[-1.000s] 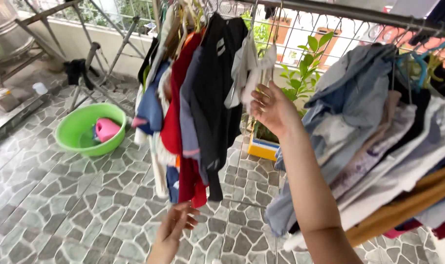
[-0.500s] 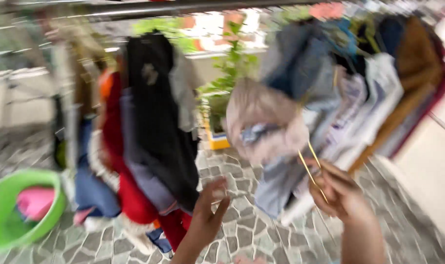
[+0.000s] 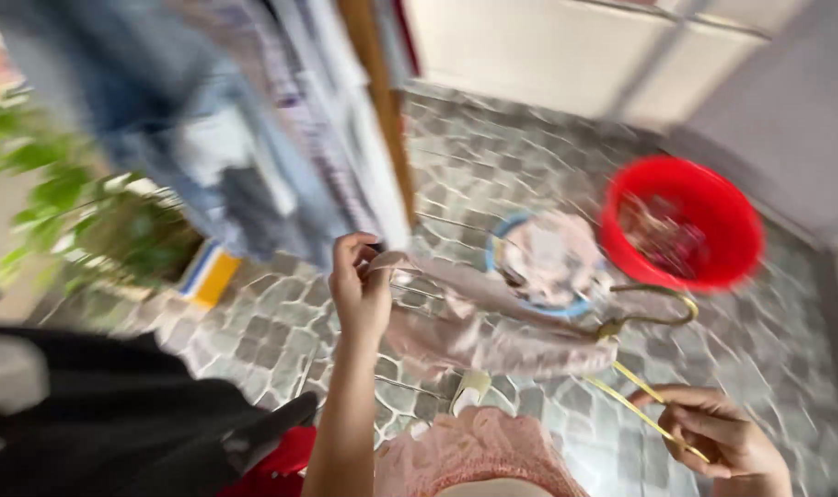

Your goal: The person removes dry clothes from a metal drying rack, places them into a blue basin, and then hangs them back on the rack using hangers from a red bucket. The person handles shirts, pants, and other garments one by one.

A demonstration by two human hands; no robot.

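Pink garment (image 3: 492,331) on yellow hanger (image 3: 640,405)
L hand (image 3: 359,290) fingers pinch soft, light cloth at edge; R hand (image 3: 722,437) fingers pinch thin, stiff hanger wire w/ hook.

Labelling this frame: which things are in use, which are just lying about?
In use: left hand gripping pale pink garment; right hand holding yellow wire hanger.
Lying about: red plastic basin, hanging clothes, potted green plant.
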